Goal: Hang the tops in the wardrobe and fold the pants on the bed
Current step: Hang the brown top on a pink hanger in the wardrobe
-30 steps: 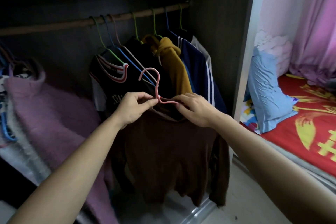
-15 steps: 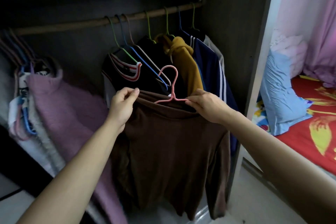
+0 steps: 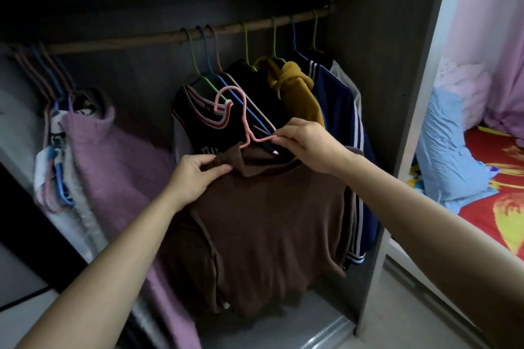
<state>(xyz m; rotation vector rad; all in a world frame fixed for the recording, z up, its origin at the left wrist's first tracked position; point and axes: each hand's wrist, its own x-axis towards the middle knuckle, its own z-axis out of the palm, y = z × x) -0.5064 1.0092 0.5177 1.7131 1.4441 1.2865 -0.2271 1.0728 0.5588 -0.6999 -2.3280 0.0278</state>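
A brown top is held up in front of the open wardrobe, near the clothes hung at the right end of the rail. Its collar is pinched between thumb and curled fingers of the left hand. The right arm of a pink hanger is pinched by the fingertips of the right hand, just above the collar. The hanger's left arm seems to be tucked into the neck opening, though the dark cloth makes this hard to tell. The hook is tilted left and hangs free, well below the rail. Behind the top, a black jersey, a mustard hoodie and a navy striped jacket are hung. A fluffy pink garment is hung further left. To the far right, a red patterned bed with a blue pillow is seen.
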